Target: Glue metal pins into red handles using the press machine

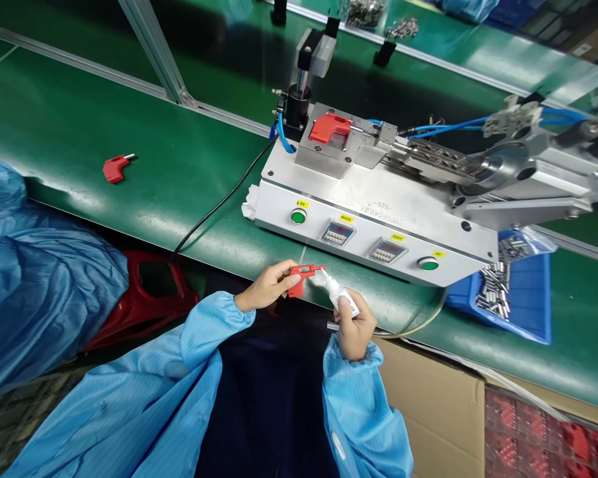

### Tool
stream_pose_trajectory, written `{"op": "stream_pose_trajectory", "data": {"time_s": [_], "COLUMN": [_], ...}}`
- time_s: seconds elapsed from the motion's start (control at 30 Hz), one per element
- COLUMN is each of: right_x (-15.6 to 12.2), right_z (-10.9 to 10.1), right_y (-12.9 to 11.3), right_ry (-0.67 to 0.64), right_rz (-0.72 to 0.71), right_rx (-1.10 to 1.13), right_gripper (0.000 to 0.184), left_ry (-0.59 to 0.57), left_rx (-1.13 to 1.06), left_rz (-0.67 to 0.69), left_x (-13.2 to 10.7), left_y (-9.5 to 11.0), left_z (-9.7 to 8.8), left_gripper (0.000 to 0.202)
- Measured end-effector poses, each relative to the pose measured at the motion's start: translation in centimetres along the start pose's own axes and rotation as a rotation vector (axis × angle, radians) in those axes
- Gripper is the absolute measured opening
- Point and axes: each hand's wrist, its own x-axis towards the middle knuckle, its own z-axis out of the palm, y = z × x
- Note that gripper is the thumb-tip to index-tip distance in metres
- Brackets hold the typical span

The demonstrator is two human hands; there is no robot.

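My left hand [272, 284] pinches a red pistol-shaped plastic part [297, 287] just off the front edge of the bench. In my right hand [357, 325] is a small white squeeze bottle [339, 296], its narrow nozzle angled up to the slim red end of the part. Whether the tip touches it, I cannot tell. Beside the lower edge of my right hand, a short metal tube [333, 326] sticks out; its other end is hidden. A similar red part [330, 127] lies in the metal fixture of the machine [373, 199] ahead.
Another red part [113, 169] with a metal pin lies on the green bench [204, 172]. A blue bin [523, 312] at right holds metal tubes. A cardboard box [438, 405] and packed red parts [575, 441] sit below. A red stool [144, 299] and a person's blue sleeve [44, 285] are left.
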Motion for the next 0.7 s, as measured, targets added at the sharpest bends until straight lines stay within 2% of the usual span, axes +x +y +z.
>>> {"op": "stream_pose_trajectory", "data": {"time_s": [0.13, 0.3, 0.7], "right_x": [0.01, 0.28, 0.73], "right_z": [0.52, 1.04, 0.64], "right_y": [-0.35, -0.64, -0.51], "right_ry": [-0.086, -0.103, -0.111], "right_rz": [0.122, 0.218, 0.291], "right_rx": [0.154, 0.312, 0.384], "right_gripper": [0.045, 0.047, 0.044], "left_ry": [0.003, 0.009, 0.0], "left_rx": [0.005, 0.036, 0.015], "left_rz": [0.014, 0.03, 0.011], "left_x": [0.03, 0.07, 0.04], "left_y": [-0.06, 0.01, 0.09], "left_z": [0.03, 0.05, 0.11], "left_gripper": [0.058, 0.056, 0.057]}}
